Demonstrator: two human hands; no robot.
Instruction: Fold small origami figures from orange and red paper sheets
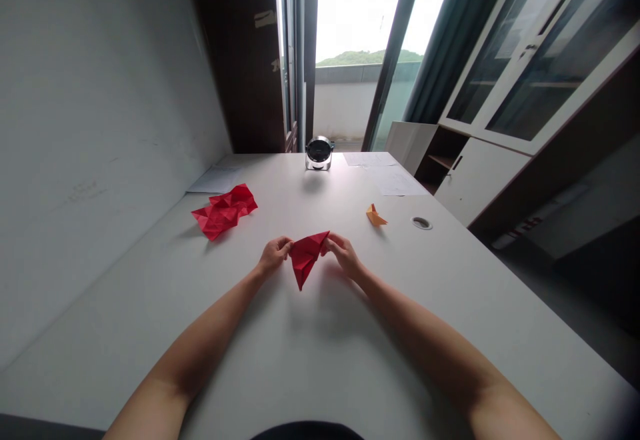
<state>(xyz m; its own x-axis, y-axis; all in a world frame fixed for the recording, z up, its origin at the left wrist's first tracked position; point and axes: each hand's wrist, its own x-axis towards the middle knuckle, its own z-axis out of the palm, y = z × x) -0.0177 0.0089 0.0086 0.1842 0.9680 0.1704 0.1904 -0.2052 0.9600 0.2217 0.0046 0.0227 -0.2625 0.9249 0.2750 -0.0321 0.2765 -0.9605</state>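
Note:
A folded piece of red paper [306,257] is held between my two hands, above the white table. It is roughly triangular, with one point hanging down toward me. My left hand [275,254] pinches its left corner between thumb and fingers. On the other side, my right hand [343,253] grips the upper right corner, fingers closed. Farther off to the left lies a creased, partly opened sheet of red paper [225,211]. A small folded orange paper figure [375,215] rests beyond my right hand, touched by neither hand.
The white table [320,367] meets a wall on the left. At its far edge stands a round black device on a metal stand [319,152]. White sheets [397,180] lie at the back right, another paper [214,179] back left. A round cable hole [421,223] is on the right.

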